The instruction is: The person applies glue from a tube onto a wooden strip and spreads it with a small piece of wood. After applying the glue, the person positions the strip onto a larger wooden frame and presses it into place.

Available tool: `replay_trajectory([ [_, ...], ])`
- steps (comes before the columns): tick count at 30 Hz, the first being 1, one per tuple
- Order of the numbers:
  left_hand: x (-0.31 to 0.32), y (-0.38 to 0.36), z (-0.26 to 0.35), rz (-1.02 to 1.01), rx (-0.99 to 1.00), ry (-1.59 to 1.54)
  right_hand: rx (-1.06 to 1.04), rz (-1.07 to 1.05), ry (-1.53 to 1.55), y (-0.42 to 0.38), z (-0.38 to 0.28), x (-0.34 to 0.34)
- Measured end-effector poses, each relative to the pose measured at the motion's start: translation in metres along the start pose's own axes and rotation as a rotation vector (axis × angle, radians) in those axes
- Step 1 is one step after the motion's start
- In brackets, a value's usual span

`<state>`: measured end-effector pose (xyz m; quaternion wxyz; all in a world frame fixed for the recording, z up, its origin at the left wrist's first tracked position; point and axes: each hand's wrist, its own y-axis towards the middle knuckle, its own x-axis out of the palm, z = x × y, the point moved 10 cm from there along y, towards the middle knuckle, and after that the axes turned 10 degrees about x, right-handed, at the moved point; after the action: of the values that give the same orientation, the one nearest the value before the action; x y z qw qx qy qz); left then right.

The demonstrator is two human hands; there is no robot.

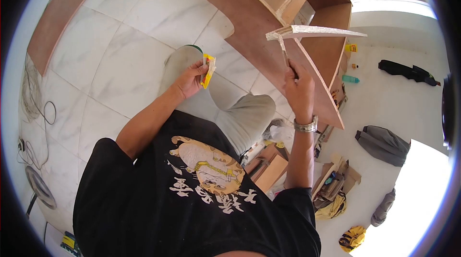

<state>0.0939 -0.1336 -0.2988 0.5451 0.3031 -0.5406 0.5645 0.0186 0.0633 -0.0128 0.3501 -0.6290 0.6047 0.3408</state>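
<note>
The packet (209, 72) near centre is glossy plastic; the board (257, 22) above, smooth matt wood; the shirt (139, 185) below, matt cloth.

Single head-worn view, near, facing forward and down

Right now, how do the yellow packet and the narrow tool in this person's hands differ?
The yellow packet is short and broad; the narrow tool is longer and slender. The left hand holds the packet; the right hand, the tool. Both are hand-held.
</note>
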Motion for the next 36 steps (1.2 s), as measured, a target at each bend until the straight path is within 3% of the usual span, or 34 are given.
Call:
replay_trajectory([
  [5,0.000,0.002,-0.001,-0.006,-0.009,-0.004,0.031,-0.062,0.000,0.004,-0.001,0.022],
  [8,-0.001,0.003,0.001,-0.004,-0.001,-0.003,0.188,-0.092,0.124,0.002,-0.007,0.019],
  [11,-0.002,0.003,0.002,-0.023,0.002,-0.020,0.115,-0.024,0.179,0.000,-0.016,0.017],
  [17,-0.003,0.004,0.000,-0.038,0.000,-0.024,0.254,-0.123,0.151,0.006,-0.011,0.023],
  [20,-0.002,0.001,0.003,-0.011,0.002,-0.030,0.165,0.018,0.239,0.004,-0.024,0.011],
  [26,-0.002,0.003,0.002,-0.054,0.002,-0.022,0.194,-0.129,0.202,0.005,-0.006,0.040],
  [32,-0.006,0.004,0.002,-0.043,0.005,0.003,0.132,0.046,0.244,0.004,-0.032,0.014],
  [36,-0.001,0.003,0.003,-0.050,0.007,-0.014,0.217,-0.104,0.253,0.001,-0.021,0.041],
])
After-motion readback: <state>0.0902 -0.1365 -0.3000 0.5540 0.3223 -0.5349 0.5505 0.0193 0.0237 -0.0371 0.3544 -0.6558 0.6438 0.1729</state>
